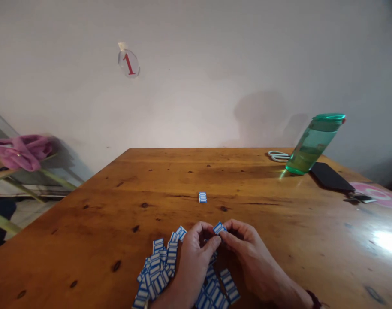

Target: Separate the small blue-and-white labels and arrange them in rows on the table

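Observation:
Between my fingertips is a small blue-and-white label piece, held up over the near part of the table. My right hand pinches it between thumb and forefinger. My left hand is closed too, its thumb and fingertips at the piece's left edge. Under and around my hands lies a loose heap of similar blue-and-white label pieces, partly covered by my left hand and wrist. Farther off, a small neat stack of the same labels sits alone near the table's middle.
On the wooden table, a green water bottle stands at the back right, beside a white cable and a black phone-like slab. Keys and a pink disc lie nearby. A pink cloth is at left.

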Tool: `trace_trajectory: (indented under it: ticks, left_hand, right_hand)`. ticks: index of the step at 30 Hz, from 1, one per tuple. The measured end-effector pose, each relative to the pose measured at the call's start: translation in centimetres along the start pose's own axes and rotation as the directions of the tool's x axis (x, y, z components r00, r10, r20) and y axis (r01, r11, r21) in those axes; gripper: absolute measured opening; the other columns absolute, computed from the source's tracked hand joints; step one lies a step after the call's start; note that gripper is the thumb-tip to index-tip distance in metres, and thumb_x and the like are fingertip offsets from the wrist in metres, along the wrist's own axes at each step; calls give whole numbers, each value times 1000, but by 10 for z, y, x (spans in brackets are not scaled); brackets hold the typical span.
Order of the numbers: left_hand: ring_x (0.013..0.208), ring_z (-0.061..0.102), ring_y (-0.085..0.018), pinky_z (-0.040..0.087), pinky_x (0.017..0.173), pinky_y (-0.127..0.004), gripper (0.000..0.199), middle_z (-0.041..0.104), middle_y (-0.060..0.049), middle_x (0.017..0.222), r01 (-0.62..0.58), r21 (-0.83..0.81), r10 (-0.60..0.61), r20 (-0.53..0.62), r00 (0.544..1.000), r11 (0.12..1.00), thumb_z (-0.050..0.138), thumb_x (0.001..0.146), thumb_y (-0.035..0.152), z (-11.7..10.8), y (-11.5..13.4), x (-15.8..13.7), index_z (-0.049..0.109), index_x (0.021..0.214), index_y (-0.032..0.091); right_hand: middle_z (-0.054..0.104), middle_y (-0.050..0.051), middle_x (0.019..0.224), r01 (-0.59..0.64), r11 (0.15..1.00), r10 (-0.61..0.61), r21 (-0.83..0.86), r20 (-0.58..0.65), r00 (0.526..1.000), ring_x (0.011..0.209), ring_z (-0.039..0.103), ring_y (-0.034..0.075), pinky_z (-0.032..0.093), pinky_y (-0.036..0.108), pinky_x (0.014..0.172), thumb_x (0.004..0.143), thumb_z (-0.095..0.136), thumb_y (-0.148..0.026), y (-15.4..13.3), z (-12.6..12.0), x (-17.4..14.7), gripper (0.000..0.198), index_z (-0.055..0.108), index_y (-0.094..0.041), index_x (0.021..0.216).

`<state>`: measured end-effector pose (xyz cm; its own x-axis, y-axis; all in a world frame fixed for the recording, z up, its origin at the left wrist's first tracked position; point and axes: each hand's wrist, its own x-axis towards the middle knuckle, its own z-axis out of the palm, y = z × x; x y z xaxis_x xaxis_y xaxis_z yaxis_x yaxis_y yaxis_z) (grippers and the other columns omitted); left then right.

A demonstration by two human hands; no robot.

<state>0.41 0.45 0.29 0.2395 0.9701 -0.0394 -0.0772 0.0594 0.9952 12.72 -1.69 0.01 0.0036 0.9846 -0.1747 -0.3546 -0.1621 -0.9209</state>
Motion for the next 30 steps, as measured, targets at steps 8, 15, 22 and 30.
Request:
trace_trajectory:
  ticks: [8, 15, 22, 30]
  left_hand:
    - [64, 52, -13, 42, 63, -24, 11, 58, 1, 67, -1, -1, 1, -47, 999, 1000, 61, 69, 25, 0, 3, -2, 56, 71, 16]
    - [55, 48, -11, 38, 54, -21, 8, 53, 3, 57, -14, 71, 18, -60, 998, 997, 60, 64, 21, 0, 11, 1, 55, 61, 15]
    - [53, 49, -11, 40, 53, -21, 7, 55, 3, 57, -36, 120, 44, -70, 997, 992, 58, 65, 22, 0, 12, -1, 56, 62, 16]
    - [57, 53, -13, 41, 55, -22, 7, 57, 2, 59, -141, 254, 153, -30, 988, 957, 56, 69, 21, -2, 13, -2, 56, 63, 17]
  right_hand:
    - [56, -2, 61, 40, 997, -43, 64, 42, 998, 56, 52, 12, 41, 22, 52, 73, 66, -32, 6, 1, -1, 17, 57, -16, 75]
    - [58, -1, 63, 100, 990, -101, -98, -12, 995, 57, 52, 12, 42, 22, 52, 69, 68, -36, 0, 2, -2, 23, 58, -16, 72]
    - [56, -2, 61, 98, 990, -100, -98, -22, 995, 54, 51, 11, 42, 21, 49, 69, 68, -37, 0, 1, -1, 23, 56, -17, 69]
    - [55, -3, 59, 45, 998, -46, 37, 24, 999, 51, 49, 10, 39, 21, 48, 68, 69, -32, -5, 1, -4, 21, 54, -17, 68]
